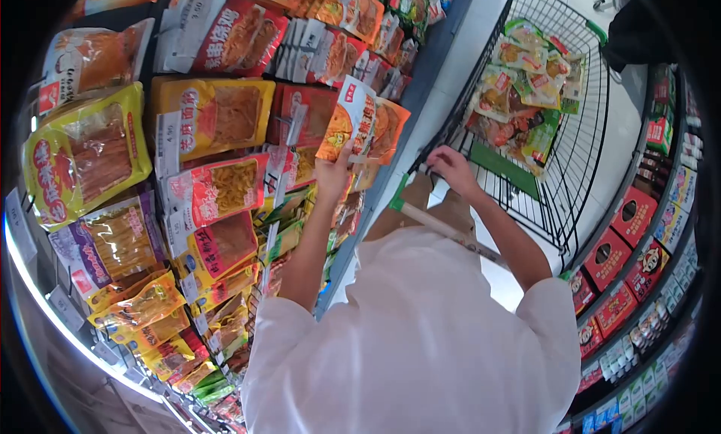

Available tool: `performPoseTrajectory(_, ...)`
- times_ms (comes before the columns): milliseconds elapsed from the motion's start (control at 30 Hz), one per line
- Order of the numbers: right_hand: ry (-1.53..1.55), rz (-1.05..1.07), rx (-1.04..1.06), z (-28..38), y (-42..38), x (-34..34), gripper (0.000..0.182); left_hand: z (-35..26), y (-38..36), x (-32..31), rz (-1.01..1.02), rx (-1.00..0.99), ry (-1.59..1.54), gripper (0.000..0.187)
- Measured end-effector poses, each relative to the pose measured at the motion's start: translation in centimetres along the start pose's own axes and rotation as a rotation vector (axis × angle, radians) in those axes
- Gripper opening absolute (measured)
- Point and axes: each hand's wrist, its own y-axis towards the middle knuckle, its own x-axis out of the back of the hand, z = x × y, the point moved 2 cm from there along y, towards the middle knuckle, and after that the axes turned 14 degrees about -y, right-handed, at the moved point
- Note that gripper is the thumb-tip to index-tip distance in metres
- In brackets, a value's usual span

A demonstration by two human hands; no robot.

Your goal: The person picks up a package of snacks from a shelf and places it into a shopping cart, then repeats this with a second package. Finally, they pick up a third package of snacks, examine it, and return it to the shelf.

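Note:
My left hand is closed on the lower edge of an orange and white snack packet, held upright in front of the shelf of packaged food. A window in the packet shows reddish food inside. Over the near end of the shopping cart is my right hand, its fingers loosely bent, with nothing visible in it. Several clear and green food packets lie in the cart's wire basket. The cart's handle bar runs across just in front of my body.
On the left, hanging packets such as a yellow one and a red one fill the rack, with price tags. Red boxes line the shelf on the right. A dark-clothed person stands beyond the cart.

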Motion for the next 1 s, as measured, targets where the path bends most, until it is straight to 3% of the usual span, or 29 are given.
performPoseTrajectory(33,-0.168,-0.004,0.038,1.0,-0.8,-0.5,0.009,2.0,-0.2,1.3,-0.002,-0.107,0.002,0.024)
performPoseTrajectory(100,-0.431,-0.038,0.109,3.7,-1.8,-0.9,0.011,3.8,-2.3,3.0,0.012,-0.098,0.074,0.024)
performPoseTrajectory(167,-0.432,-0.026,0.077,3.7,-1.5,-0.9,0.011,3.8,-3.9,2.8,-0.017,-0.099,0.052,0.024)
performPoseTrajectory(267,-0.393,-0.029,0.098,3.3,-1.3,-1.2,0.011,4.6,-6.6,4.3,-0.115,0.212,0.267,0.024)
performPoseTrajectory(300,-0.395,-0.031,0.107,3.4,-1.4,-1.2,0.011,4.9,-6.9,4.0,-0.086,-0.059,0.236,0.025)
performPoseTrajectory(500,-0.439,-0.041,0.134,4.2,-1.9,-1.3,0.01,4.8,-7.8,3.5,-0.124,-0.073,0.349,0.028)
performPoseTrajectory(600,-0.503,-0.054,0.172,4.5,-2.1,-1.5,0.01,5.3,-4.7,3.4,-0.06,-0.05,0.568,0.028)
performPoseTrajectory(633,-0.526,-0.063,0.188,4.3,-2.1,-1.5,0.011,3.4,-3.7,2.0,-0.012,-0.245,0.674,0.03)
performPoseTrajectory(733,-0.528,-0.065,0.214,4.0,-2.0,-1.3,0.012,-1.1,-1.5,-2.7,-0.007,-0.358,0.499,0.033)
performPoseTrajectory(933,-0.517,-0.015,0.196,3.1,-2.2,-0.8,0.013,-0.6,7.7,-5.7,0.008,-0.402,0.429,0.043)
performPoseTrajectory(967,-0.532,-0.002,0.179,3.6,-2.6,-0.8,0.013,-0.5,8.9,-6.0,-0.004,-0.264,0.561,0.049)
performPoseTrajectory(1000,-0.545,0.007,0.161,4.2,-3.1,-0.6,0.013,-0.5,10.0,-6.7,-0.012,-0.295,0.554,0.049)
